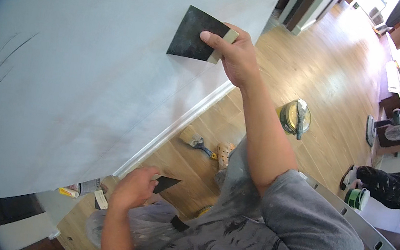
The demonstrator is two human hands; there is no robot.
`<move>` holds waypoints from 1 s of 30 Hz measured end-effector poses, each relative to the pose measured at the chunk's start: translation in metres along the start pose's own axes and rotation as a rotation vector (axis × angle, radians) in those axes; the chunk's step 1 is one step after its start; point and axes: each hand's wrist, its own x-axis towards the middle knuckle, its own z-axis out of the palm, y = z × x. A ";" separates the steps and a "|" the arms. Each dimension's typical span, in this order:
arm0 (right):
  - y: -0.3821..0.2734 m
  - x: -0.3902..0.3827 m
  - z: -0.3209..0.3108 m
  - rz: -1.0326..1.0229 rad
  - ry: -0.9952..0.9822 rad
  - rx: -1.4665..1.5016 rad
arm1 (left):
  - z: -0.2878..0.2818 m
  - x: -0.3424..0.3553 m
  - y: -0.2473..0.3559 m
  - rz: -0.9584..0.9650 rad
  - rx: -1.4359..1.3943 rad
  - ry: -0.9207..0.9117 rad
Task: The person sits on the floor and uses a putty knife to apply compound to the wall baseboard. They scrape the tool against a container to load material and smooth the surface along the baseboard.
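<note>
The person's grey shirt (224, 244) fills the near foreground, with a slotted metal rail (363, 225) slanting along its right side. The left hand (133, 187), low and near the wall's foot, has its grip closed about a small scraper (167, 185), whose dark blade points right over the wood floor (314, 64). The right hand (239, 54), raised at arm's length, has its grip clamped on a wide scraper (197, 33), thumb on the blade's face; the blade lies before the pale wall (92, 60), though contact cannot be told. Broad wall surface extends left of this blade, as far as some dark streaks (15, 50); the white baseboard (180, 122) bounds it below. The wide blade is black, flat and nearly square, faintly smeared, with a cream handle strip; the small one shows only a dark, tapering part. On the floor lies a brush (202, 145); beyond the right forearm stands a can (287, 119) with a tool across its top. Farther right are a co-worker's speckled trousers (386, 185), a green-and-white tub (354, 198) and a fan (398, 128).
</note>
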 end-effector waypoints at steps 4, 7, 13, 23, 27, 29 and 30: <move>-0.005 -0.010 0.025 0.017 -0.020 -0.143 | 0.000 0.002 -0.004 0.031 0.023 0.011; -0.010 -0.019 0.049 0.064 -0.065 -0.105 | -0.007 0.002 -0.001 0.067 0.011 0.082; -0.010 -0.038 0.085 -0.181 -0.284 -0.353 | -0.028 -0.008 0.011 0.066 -0.395 0.294; 0.005 -0.064 0.128 -0.343 -0.371 -0.403 | -0.056 -0.048 0.006 0.528 -1.626 0.956; 0.008 -0.067 0.138 -0.321 -0.382 -0.384 | -0.065 -0.067 0.001 0.557 -1.429 0.999; 0.010 -0.065 0.141 -0.384 -0.380 -0.387 | -0.070 -0.079 -0.008 0.565 -1.214 1.060; 0.011 -0.065 0.143 -0.405 -0.378 -0.396 | -0.071 -0.086 -0.013 0.458 -1.137 1.158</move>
